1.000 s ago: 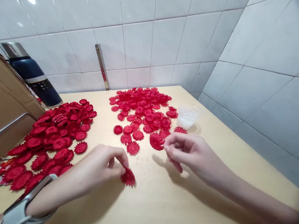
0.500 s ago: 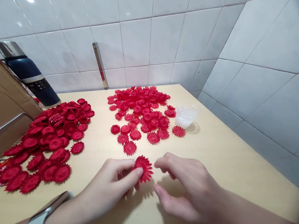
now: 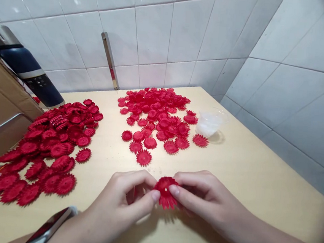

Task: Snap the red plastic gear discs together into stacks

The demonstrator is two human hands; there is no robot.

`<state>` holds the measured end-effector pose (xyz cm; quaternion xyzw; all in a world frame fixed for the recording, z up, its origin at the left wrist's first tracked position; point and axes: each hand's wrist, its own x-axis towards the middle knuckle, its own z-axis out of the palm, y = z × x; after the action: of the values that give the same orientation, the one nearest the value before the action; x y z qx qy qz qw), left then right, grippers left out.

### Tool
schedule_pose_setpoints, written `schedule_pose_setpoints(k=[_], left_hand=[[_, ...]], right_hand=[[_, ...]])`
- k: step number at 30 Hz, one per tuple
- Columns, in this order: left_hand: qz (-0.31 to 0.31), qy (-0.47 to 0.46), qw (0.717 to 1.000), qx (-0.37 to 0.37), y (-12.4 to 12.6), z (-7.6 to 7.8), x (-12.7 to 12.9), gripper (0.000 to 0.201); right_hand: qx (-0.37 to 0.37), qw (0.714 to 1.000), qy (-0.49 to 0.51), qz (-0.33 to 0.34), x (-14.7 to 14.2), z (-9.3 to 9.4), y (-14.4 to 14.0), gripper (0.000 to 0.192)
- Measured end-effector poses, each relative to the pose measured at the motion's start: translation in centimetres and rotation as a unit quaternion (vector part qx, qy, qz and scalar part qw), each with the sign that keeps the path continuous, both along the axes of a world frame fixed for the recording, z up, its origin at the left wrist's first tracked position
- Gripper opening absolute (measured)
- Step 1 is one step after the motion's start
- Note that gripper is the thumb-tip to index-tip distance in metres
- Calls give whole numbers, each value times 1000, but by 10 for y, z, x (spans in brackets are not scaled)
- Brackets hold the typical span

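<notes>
Between my two hands a red fabric flower [image 3: 166, 193] with a toothed edge is held just above the table, a small pale dot near its middle. My left hand [image 3: 127, 198] pinches its left edge between thumb and fingers. On the opposite edge, my right hand [image 3: 205, 194] grips it, with the thumb lying over the front near the dot. The fingers behind the flower are partly hidden. Beyond the hands lies a spread pile of like red flowers [image 3: 154, 115], and a second heap of red flowers [image 3: 59, 146] lies to the left.
A clear plastic cup [image 3: 210, 124] with white contents stands right of the far pile. At the left are a cardboard box [image 3: 4, 95] and a dark blue bottle [image 3: 26, 66]. A metal strip [image 3: 109, 59] leans on the tiled wall [image 3: 156, 29] behind the table [image 3: 232, 166].
My right hand has moved in from the right and taken hold of the flower, which was in the left hand alone. The flower now shows its face more. The view has shifted slightly.
</notes>
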<state>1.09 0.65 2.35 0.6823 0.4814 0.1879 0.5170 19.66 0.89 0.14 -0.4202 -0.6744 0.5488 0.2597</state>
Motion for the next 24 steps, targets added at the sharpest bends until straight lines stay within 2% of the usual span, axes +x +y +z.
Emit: schedule_pose_setpoints(k=[5,10,17,24], left_hand=[[-3,-48,998,-43,1,-1,-3,19],[-19,-79,994,-72,-1,0,-7,18],[-4,-157,979,-130,4,-4,-4,14],[4,-167,974,-151,3,-5,-6,12]], right_hand=[[-36,999,8,-21,2,-1,-2,33],[-59,998,22,-9,1,-2,-1,32],[-105,993,58,-11,1,-6,-1,32],[-150,983,106,-18,2,-10,-2,31]])
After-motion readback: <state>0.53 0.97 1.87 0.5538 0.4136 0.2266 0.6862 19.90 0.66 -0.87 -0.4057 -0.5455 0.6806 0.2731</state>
